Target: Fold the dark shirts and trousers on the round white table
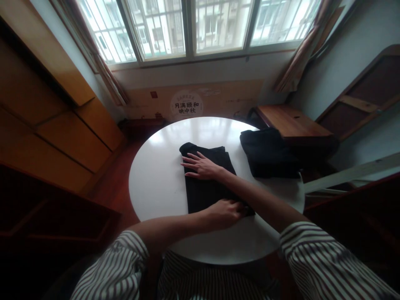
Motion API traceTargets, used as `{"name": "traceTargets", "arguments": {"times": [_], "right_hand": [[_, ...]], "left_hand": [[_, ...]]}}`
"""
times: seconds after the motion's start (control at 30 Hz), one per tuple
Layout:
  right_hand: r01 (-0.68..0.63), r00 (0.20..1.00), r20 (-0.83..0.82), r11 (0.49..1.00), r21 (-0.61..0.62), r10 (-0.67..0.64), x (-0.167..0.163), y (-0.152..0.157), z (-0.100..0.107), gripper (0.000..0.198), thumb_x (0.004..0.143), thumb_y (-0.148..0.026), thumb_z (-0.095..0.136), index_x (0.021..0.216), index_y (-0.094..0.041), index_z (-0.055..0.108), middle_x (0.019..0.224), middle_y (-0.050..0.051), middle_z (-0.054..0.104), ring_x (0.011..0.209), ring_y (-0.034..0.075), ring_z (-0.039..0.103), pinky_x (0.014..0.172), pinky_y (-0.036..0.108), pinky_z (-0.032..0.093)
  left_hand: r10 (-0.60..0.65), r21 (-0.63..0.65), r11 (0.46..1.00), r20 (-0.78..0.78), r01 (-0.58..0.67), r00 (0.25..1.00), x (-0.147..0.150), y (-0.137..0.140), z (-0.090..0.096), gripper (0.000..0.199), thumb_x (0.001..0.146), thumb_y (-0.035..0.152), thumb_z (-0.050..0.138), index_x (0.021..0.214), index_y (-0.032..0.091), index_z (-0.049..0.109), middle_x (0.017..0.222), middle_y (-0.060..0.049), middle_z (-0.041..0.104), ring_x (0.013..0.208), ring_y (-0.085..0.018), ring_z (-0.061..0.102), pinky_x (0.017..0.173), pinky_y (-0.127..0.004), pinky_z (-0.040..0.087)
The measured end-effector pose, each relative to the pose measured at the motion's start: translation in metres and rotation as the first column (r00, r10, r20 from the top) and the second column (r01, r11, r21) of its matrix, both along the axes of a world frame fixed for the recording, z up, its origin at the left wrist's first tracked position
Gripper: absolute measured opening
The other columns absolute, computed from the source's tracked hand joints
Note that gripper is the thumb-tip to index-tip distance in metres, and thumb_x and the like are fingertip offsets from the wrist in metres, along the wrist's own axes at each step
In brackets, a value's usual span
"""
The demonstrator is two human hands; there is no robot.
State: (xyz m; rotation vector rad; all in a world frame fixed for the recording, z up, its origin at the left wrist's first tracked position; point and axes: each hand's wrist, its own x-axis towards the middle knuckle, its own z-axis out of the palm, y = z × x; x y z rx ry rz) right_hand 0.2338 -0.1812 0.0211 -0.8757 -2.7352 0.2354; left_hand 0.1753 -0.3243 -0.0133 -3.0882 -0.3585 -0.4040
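Note:
A folded black garment lies on the white round table; its exact kind is hard to make out. Across its upper part my right hand rests flat, fingers spread and pointing left. My left hand reaches under the right forearm to the near right corner of the cloth. Its fingers are curled closed on the edge there, their tips partly hidden. The far left corner of the garment bulges up in a small roll.
A second pile of folded black cloth sits at the table's right edge. Behind it stands a brown wooden desk. Wooden cabinets line the left, and a barred window is ahead.

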Motion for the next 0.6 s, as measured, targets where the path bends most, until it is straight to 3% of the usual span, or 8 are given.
{"name": "traceTargets", "arguments": {"times": [0.1,0.2,0.27,0.37,0.43,0.5,0.6], "right_hand": [[0.099,0.993,0.071,0.990,-0.097,-0.093,-0.011,0.024,-0.011,0.055,0.100,-0.052,0.039,0.150,-0.030,0.040,0.160,0.004,0.031,0.149,0.031,0.020,0.119,0.058,0.007],[0.134,0.988,0.099,0.979,-0.157,-0.120,-0.009,0.039,-0.013,0.054,0.101,-0.054,0.033,0.149,-0.030,0.043,0.160,0.004,0.031,0.150,0.030,0.018,0.119,0.060,0.007],[0.126,0.989,0.096,0.978,-0.165,-0.111,-0.007,0.040,-0.012,0.053,0.101,-0.055,0.032,0.147,-0.031,0.047,0.160,0.003,0.031,0.150,0.031,0.017,0.118,0.061,0.007],[0.115,0.992,0.067,0.981,-0.157,-0.105,-0.007,0.038,-0.013,0.052,0.101,-0.054,0.033,0.144,-0.030,0.050,0.159,0.004,0.034,0.149,0.032,0.019,0.117,0.064,0.009],[0.115,0.993,0.057,0.982,-0.150,-0.107,-0.007,0.037,-0.014,0.052,0.101,-0.053,0.034,0.143,-0.030,0.051,0.158,0.005,0.035,0.149,0.033,0.020,0.117,0.065,0.009],[0.119,0.992,0.054,0.981,-0.150,-0.112,-0.008,0.037,-0.015,0.051,0.101,-0.053,0.035,0.143,-0.030,0.052,0.157,0.005,0.036,0.149,0.033,0.021,0.117,0.065,0.009],[0.122,0.992,0.059,0.980,-0.156,-0.114,-0.009,0.038,-0.016,0.052,0.100,-0.054,0.036,0.143,-0.030,0.052,0.157,0.005,0.036,0.149,0.033,0.021,0.116,0.065,0.009]], "left_hand": [[-0.027,0.049,0.998,-0.029,0.028,0.999,0.000,-0.003,0.000,0.028,0.099,0.016,0.042,0.117,0.008,0.062,0.099,-0.011,0.063,0.082,-0.019,0.061,0.066,-0.031,0.048],[0.020,0.084,0.996,-0.076,-0.014,0.997,-0.007,-0.015,0.015,0.032,0.099,0.017,0.042,0.125,0.008,0.058,0.100,-0.012,0.060,0.083,-0.020,0.059,0.062,-0.031,0.047],[0.098,0.103,0.991,-0.098,-0.088,0.990,-0.018,-0.027,0.031,0.037,0.098,0.017,0.042,0.133,0.009,0.052,0.104,-0.013,0.058,0.088,-0.022,0.057,0.062,-0.033,0.047],[0.326,0.110,0.943,-0.128,-0.313,0.937,-0.046,-0.046,0.044,0.052,0.095,0.017,0.045,0.146,0.008,0.037,0.109,-0.014,0.056,0.092,-0.024,0.054,0.067,-0.035,0.047],[0.491,0.115,0.871,-0.158,-0.478,0.857,-0.068,-0.054,0.041,0.055,0.095,0.018,0.046,0.146,0.005,0.035,0.107,-0.015,0.057,0.092,-0.026,0.054,0.069,-0.037,0.047],[0.557,0.127,0.831,-0.182,-0.542,0.810,-0.089,-0.058,0.032,0.049,0.096,0.019,0.046,0.142,0.003,0.041,0.104,-0.015,0.057,0.092,-0.026,0.055,0.070,-0.036,0.047],[0.488,0.116,0.873,-0.182,-0.474,0.854,-0.113,-0.058,0.019,0.042,0.099,0.026,0.045,0.133,0.002,0.049,0.102,-0.014,0.059,0.092,-0.025,0.056,0.071,-0.036,0.049]]}}
